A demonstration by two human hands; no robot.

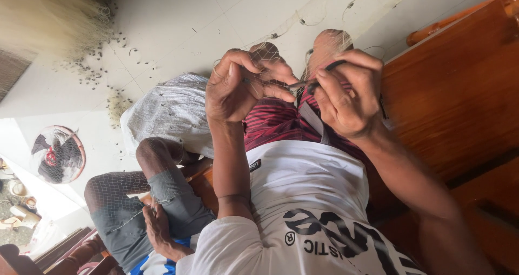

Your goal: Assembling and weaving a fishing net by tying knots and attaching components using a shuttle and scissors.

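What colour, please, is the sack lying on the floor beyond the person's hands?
White, slightly translucent sack, in the head view.

**Fishing net worked between two raised hands**

A fine fishing net (281, 48) is pinched in the left hand (238, 85), and a dark netting needle (316, 77) is gripped in the right hand (346, 94). Beside the wooden bench (459, 91), a second person's hand (157, 223) is rested on a knee. A white sack (167, 113) is seen on the tiled floor (216, 15).

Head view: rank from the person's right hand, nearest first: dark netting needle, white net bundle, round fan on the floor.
1. Dark netting needle: pinched in the right hand itself.
2. White net bundle: on the floor beyond the left hand.
3. Round fan: farthest, at the frame's left edge.
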